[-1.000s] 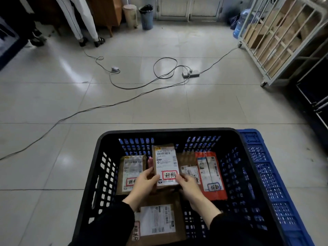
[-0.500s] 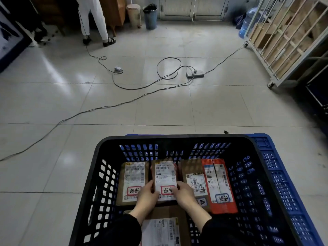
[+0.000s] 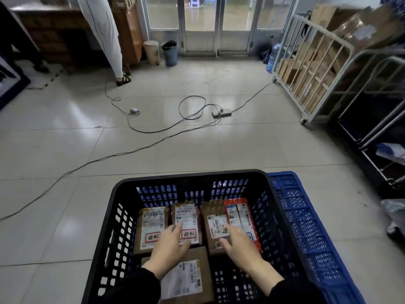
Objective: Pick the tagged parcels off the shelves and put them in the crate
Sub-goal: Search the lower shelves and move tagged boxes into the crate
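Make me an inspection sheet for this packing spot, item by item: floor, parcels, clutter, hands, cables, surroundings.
Surface: glossy tiled floor; the black crate stands on it, with a blue crate along its right side.
Job's things: five labelled parcels in the black crate. Back row: left brown parcel, middle parcel, right brown parcel, red parcel. The near parcel lies in front.
Clutter: beige bin, dark bin, water bottle.
Hands: left hand open over the middle parcel; right hand open over the right brown parcel; neither grips.
Cables: black cable crosses the floor; power strip; adapter.
Surroundings: glass doors, cage cart of cartons, a standing person's leg.
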A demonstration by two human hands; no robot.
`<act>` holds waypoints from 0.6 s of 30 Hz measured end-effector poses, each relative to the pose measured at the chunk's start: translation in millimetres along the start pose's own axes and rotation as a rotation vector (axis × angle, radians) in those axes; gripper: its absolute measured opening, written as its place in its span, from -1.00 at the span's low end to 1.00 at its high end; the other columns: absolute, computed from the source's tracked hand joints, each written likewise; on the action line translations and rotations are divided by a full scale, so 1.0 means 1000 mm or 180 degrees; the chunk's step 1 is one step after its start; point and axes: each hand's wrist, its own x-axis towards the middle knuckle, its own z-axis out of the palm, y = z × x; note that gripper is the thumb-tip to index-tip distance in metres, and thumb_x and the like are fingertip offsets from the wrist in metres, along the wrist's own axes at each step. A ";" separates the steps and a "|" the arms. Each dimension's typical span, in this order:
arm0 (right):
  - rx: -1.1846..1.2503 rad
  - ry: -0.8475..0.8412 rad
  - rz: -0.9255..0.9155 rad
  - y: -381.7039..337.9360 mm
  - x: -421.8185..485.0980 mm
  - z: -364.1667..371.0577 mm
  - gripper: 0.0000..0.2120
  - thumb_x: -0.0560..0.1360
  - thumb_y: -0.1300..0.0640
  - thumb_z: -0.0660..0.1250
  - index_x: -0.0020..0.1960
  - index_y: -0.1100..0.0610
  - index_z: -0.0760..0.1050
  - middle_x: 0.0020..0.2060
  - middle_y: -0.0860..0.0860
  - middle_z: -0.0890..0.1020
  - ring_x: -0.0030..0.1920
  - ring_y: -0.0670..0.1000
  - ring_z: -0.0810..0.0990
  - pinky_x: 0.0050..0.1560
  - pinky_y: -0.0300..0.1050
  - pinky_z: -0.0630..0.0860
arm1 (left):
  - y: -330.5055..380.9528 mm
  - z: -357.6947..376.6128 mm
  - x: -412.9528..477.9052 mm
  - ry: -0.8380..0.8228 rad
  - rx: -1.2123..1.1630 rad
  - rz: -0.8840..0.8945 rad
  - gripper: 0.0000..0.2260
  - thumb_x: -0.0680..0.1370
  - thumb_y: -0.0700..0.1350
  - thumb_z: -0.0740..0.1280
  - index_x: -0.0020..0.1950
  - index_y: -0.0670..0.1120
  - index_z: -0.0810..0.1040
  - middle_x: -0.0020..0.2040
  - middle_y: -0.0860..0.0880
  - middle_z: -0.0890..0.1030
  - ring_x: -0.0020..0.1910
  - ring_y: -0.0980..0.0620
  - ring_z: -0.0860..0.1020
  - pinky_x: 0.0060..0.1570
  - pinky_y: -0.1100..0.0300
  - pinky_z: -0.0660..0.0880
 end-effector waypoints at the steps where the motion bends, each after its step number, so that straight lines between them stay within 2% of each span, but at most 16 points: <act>1: -0.0057 0.0028 -0.0024 0.001 -0.009 -0.009 -0.57 0.57 -0.04 0.17 0.37 0.11 0.30 0.23 -0.02 0.49 0.25 -0.02 0.43 0.20 -0.15 0.39 | 0.009 -0.003 -0.007 0.0006 0.0046 0.0029 -0.41 0.58 0.08 0.21 0.54 -0.06 0.12 0.48 -0.04 0.29 0.46 -0.01 0.24 0.42 0.12 0.21; 10: -0.0232 0.0369 0.0079 0.012 -0.101 -0.089 -0.48 0.55 -0.06 0.21 0.40 0.20 0.25 0.32 0.13 0.44 0.32 0.11 0.40 0.28 -0.02 0.38 | 0.097 -0.038 -0.073 0.0218 0.0252 0.0606 -0.41 0.58 0.08 0.22 0.53 -0.12 0.14 0.47 -0.12 0.32 0.45 -0.08 0.26 0.41 0.09 0.22; 18: -0.0143 0.0691 0.0463 0.032 -0.182 -0.125 -0.49 0.53 -0.10 0.22 0.36 0.17 0.30 0.30 0.13 0.45 0.28 0.12 0.43 0.26 0.02 0.42 | 0.160 -0.039 -0.124 0.0147 0.0533 0.1138 -0.43 0.55 0.07 0.23 0.50 -0.11 0.22 0.39 -0.15 0.43 0.37 -0.11 0.38 0.35 0.09 0.32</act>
